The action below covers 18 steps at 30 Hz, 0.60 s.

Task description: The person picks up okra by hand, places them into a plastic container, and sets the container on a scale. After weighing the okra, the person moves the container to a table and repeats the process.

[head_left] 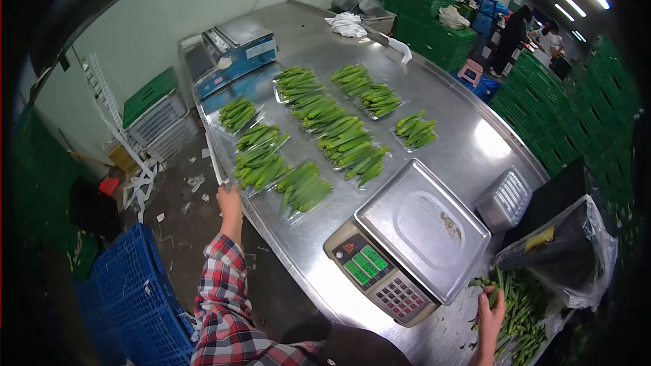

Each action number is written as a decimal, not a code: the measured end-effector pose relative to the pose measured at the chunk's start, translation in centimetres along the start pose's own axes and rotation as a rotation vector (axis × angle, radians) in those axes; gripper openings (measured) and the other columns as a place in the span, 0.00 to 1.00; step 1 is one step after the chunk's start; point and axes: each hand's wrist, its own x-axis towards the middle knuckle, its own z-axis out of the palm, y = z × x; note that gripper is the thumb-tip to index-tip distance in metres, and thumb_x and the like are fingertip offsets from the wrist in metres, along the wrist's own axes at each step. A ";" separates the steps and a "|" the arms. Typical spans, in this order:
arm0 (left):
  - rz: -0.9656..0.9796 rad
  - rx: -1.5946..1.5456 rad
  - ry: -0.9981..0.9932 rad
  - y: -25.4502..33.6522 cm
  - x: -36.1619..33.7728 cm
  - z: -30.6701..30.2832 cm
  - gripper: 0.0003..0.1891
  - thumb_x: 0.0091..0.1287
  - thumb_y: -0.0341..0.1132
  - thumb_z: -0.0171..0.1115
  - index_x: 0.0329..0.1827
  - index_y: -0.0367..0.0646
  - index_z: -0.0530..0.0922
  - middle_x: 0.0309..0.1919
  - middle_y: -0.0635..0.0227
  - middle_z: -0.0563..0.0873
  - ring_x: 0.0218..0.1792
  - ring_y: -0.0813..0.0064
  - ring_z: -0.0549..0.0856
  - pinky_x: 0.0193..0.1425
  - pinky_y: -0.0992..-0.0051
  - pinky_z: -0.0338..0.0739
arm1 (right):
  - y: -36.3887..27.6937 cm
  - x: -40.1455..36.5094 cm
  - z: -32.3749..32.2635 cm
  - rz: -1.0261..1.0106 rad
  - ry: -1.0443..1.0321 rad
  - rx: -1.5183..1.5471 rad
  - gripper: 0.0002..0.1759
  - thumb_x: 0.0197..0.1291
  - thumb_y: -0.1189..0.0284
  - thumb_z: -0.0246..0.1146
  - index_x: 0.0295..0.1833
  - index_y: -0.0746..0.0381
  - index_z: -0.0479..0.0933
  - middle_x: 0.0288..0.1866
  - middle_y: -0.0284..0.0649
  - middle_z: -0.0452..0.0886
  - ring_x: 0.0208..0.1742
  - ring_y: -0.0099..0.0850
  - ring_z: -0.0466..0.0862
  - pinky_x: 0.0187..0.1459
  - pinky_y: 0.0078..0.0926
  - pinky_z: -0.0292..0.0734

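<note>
Head view: resting the right hand (491, 312) against a heap of loose green pods (525, 312) just beside the scale (417, 230), fingers curved, cannot tell whether gripping any. Touching the edge of the metal table (454, 146) with the left hand (229, 202), near tray-packed pods (261, 168), fingers bent, grip likewise unclear.

no readable text, scale's (424, 230) green displays (365, 265) and blue machine's (234, 61) white label (260, 49) illegible
</note>
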 end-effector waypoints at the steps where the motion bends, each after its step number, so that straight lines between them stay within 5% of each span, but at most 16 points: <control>1: 0.134 -0.012 0.116 1.3 -1.9 -0.1 0.13 0.67 0.34 0.48 0.49 0.34 0.72 0.40 0.63 0.77 0.39 0.72 0.77 0.46 0.74 0.71 | -1.5 -0.7 0.6 0.132 0.010 0.020 0.06 0.58 0.75 0.57 0.40 0.65 0.71 0.24 0.30 0.70 0.22 0.15 0.67 0.22 0.12 0.60; 2: 0.269 -0.028 0.226 3.4 -4.5 0.0 0.13 0.67 0.35 0.49 0.48 0.34 0.72 0.39 0.64 0.78 0.43 0.71 0.77 0.50 0.73 0.68 | -1.3 -0.8 1.1 0.121 -0.062 0.028 0.06 0.58 0.74 0.57 0.40 0.65 0.71 0.24 0.30 0.70 0.22 0.15 0.67 0.22 0.13 0.61; 4: 0.259 -0.387 -0.238 8.7 -12.6 0.1 0.12 0.67 0.36 0.50 0.46 0.37 0.72 0.39 0.68 0.77 0.42 0.78 0.75 0.50 0.77 0.67 | -0.4 -0.9 2.9 0.089 -0.201 0.027 0.07 0.59 0.73 0.57 0.40 0.66 0.72 0.27 0.31 0.72 0.24 0.17 0.70 0.24 0.15 0.65; 5: 0.248 -0.376 -0.605 10.0 -16.6 0.0 0.11 0.68 0.37 0.50 0.44 0.38 0.72 0.40 0.69 0.76 0.44 0.76 0.75 0.50 0.75 0.68 | -0.7 -1.4 4.2 0.067 -0.270 0.021 0.08 0.59 0.73 0.57 0.40 0.66 0.72 0.28 0.32 0.73 0.26 0.18 0.71 0.27 0.16 0.67; 6: 0.143 -0.147 -0.932 11.7 -20.8 0.3 0.14 0.68 0.37 0.50 0.54 0.42 0.72 0.50 0.64 0.76 0.55 0.73 0.72 0.60 0.73 0.64 | -1.9 -2.0 5.8 0.009 -0.346 0.072 0.07 0.59 0.72 0.56 0.39 0.64 0.73 0.27 0.31 0.73 0.27 0.18 0.72 0.28 0.16 0.67; 7: 0.273 -0.356 -1.320 7.1 -23.8 2.5 0.19 0.66 0.35 0.54 0.59 0.42 0.69 0.59 0.64 0.71 0.64 0.72 0.63 0.63 0.72 0.62 | -3.0 -2.7 7.3 -0.053 -0.421 0.122 0.06 0.60 0.71 0.56 0.38 0.63 0.74 0.26 0.30 0.73 0.28 0.19 0.72 0.29 0.16 0.66; 9: 0.109 -0.496 -1.629 8.7 -31.5 2.3 0.28 0.60 0.29 0.62 0.63 0.39 0.62 0.61 0.62 0.67 0.65 0.72 0.62 0.62 0.72 0.64 | -2.2 -3.1 10.2 -0.413 -0.503 0.130 0.07 0.57 0.72 0.59 0.39 0.64 0.75 0.32 0.35 0.76 0.36 0.24 0.74 0.38 0.20 0.68; 10: -0.169 -0.561 -1.745 8.8 -33.5 2.2 0.27 0.60 0.29 0.60 0.63 0.38 0.62 0.58 0.63 0.69 0.62 0.73 0.66 0.61 0.73 0.65 | -2.9 -3.4 10.8 -0.543 -0.516 0.053 0.07 0.55 0.73 0.60 0.38 0.64 0.75 0.35 0.38 0.77 0.39 0.27 0.74 0.43 0.22 0.68; 11: -0.461 -0.617 -1.840 8.8 -34.7 2.1 0.26 0.61 0.29 0.59 0.62 0.38 0.62 0.56 0.64 0.71 0.58 0.74 0.70 0.60 0.74 0.66 | -4.0 -3.3 11.1 -0.671 -0.530 -0.028 0.06 0.53 0.74 0.62 0.37 0.64 0.76 0.38 0.40 0.77 0.43 0.31 0.74 0.47 0.24 0.67; 14: -0.273 -0.455 -1.568 8.5 -34.9 2.8 0.21 0.64 0.28 0.55 0.60 0.37 0.63 0.50 0.67 0.74 0.51 0.77 0.76 0.57 0.76 0.68 | -4.9 -1.7 10.2 -0.722 -0.497 -0.123 0.04 0.50 0.76 0.62 0.34 0.64 0.76 0.37 0.41 0.79 0.38 0.33 0.78 0.40 0.26 0.72; 15: -0.425 -0.659 -1.556 9.7 -34.9 2.9 0.17 0.66 0.28 0.52 0.58 0.37 0.65 0.47 0.67 0.77 0.49 0.78 0.76 0.55 0.77 0.69 | -4.6 -0.7 9.7 -0.698 -0.470 -0.116 0.04 0.51 0.77 0.62 0.33 0.64 0.76 0.36 0.41 0.79 0.37 0.32 0.79 0.38 0.26 0.73; 18: -0.333 -0.406 -1.693 10.2 -32.7 2.1 0.17 0.66 0.30 0.53 0.56 0.35 0.66 0.45 0.67 0.78 0.49 0.79 0.76 0.55 0.78 0.70 | -2.3 8.9 6.4 -0.580 -0.099 -0.195 0.07 0.58 0.77 0.55 0.29 0.66 0.73 0.26 0.42 0.78 0.29 0.32 0.80 0.32 0.25 0.74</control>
